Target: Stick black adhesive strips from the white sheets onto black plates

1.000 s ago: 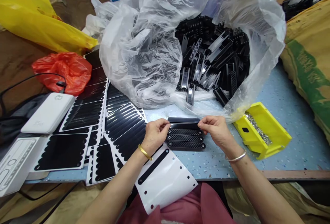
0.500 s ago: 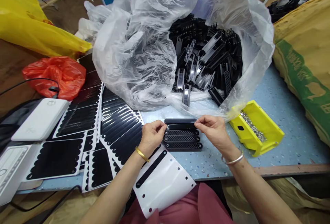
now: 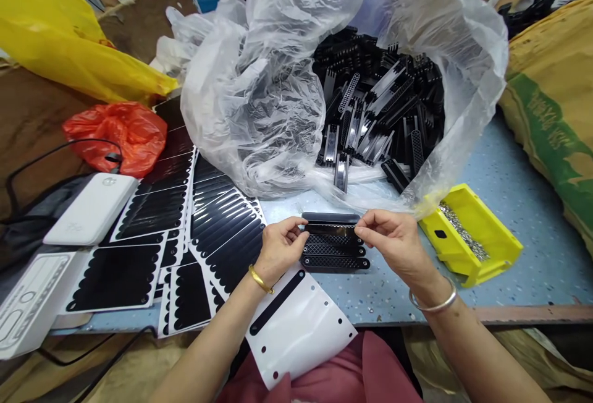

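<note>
My left hand (image 3: 279, 247) and my right hand (image 3: 393, 240) each pinch one end of a thin black strip (image 3: 330, 229), held flat just above a row of black perforated grille bars (image 3: 334, 254) on the blue table (image 3: 523, 205). One smooth black bar (image 3: 330, 217) lies just behind the strip. A white backing sheet (image 3: 296, 322) with one black strip left on it hangs over the table edge below my left hand.
A big clear plastic bag (image 3: 278, 81) full of black grille parts (image 3: 380, 112) stands behind. Sheets of black strips (image 3: 222, 217) lie left, beside white boxes (image 3: 88, 208) and a red bag (image 3: 115, 134). A yellow bin (image 3: 472, 233) with metal bits sits right.
Both hands stay pinched on the strip, which now sits slightly lower over the second bar. The view has shifted a little.
</note>
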The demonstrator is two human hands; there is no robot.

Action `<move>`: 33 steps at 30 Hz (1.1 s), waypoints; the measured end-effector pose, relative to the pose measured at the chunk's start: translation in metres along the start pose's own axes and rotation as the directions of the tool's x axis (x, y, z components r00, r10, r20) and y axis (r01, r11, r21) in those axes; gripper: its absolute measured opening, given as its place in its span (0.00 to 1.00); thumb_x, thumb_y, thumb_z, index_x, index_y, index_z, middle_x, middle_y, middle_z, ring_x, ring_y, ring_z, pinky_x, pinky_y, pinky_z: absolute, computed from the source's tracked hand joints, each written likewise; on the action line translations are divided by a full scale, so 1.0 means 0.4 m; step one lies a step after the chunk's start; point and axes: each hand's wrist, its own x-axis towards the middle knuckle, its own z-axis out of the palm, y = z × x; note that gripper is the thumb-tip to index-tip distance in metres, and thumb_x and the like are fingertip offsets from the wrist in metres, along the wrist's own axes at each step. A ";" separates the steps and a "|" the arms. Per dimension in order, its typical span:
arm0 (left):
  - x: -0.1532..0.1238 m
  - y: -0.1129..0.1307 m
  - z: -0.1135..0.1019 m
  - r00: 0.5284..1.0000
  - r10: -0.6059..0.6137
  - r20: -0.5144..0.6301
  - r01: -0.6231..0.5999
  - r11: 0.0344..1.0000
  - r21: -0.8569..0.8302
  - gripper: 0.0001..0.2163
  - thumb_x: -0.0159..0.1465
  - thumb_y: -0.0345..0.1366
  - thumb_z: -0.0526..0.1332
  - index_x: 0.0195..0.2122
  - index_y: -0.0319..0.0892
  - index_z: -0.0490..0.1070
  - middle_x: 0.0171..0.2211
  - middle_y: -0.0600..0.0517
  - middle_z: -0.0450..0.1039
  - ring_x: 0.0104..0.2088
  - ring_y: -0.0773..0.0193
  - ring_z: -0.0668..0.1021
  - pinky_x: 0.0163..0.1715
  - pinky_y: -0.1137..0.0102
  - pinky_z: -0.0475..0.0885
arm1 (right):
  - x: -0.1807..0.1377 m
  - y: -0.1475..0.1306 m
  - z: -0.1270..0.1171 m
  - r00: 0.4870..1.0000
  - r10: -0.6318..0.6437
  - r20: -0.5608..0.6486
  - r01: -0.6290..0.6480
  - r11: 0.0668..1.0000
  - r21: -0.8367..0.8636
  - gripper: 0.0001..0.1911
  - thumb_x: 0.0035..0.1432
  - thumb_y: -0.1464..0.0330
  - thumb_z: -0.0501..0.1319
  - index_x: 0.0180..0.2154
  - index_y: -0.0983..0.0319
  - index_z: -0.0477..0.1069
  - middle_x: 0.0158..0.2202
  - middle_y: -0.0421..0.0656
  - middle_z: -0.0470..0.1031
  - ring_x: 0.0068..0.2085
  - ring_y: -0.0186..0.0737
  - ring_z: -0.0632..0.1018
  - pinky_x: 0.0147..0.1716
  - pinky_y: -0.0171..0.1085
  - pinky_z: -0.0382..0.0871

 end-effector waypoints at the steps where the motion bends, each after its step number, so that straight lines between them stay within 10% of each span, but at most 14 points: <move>1: -0.001 0.003 0.001 1.000 0.004 0.012 -0.004 1.000 0.011 0.11 0.53 0.34 0.63 0.37 0.38 0.79 0.20 0.54 0.70 0.20 0.69 0.71 0.22 0.74 0.67 | 0.000 0.000 0.001 1.000 0.015 0.004 -0.015 1.000 0.026 0.07 0.48 0.67 0.66 0.23 0.63 0.73 0.17 0.37 0.67 0.20 0.30 0.65 0.19 0.32 0.57; 15: -0.005 0.017 0.000 0.993 0.115 -0.006 -0.110 0.967 0.230 0.11 0.56 0.34 0.64 0.40 0.41 0.80 0.25 0.53 0.73 0.23 0.68 0.72 0.28 0.71 0.70 | 0.009 0.021 -0.020 0.999 0.055 -0.001 -0.053 0.981 0.184 0.07 0.46 0.68 0.70 0.23 0.63 0.75 0.18 0.37 0.69 0.21 0.32 0.67 0.21 0.34 0.58; 22: 0.030 0.055 -0.003 0.976 0.141 0.165 -0.203 0.862 0.464 0.10 0.55 0.33 0.66 0.39 0.45 0.81 0.24 0.54 0.72 0.25 0.65 0.73 0.31 0.70 0.68 | 0.014 -0.026 -0.001 0.995 0.008 0.101 -0.025 0.986 0.165 0.08 0.47 0.68 0.70 0.23 0.63 0.74 0.17 0.37 0.68 0.20 0.31 0.66 0.20 0.33 0.58; 33: 0.049 0.047 -0.011 0.962 0.149 0.231 -0.238 0.871 0.429 0.08 0.57 0.31 0.63 0.37 0.46 0.80 0.26 0.53 0.75 0.27 0.64 0.74 0.30 0.70 0.66 | -0.011 -0.025 -0.068 0.997 -0.023 -0.067 0.034 0.985 0.169 0.06 0.47 0.69 0.70 0.23 0.63 0.76 0.19 0.39 0.70 0.22 0.33 0.68 0.21 0.34 0.60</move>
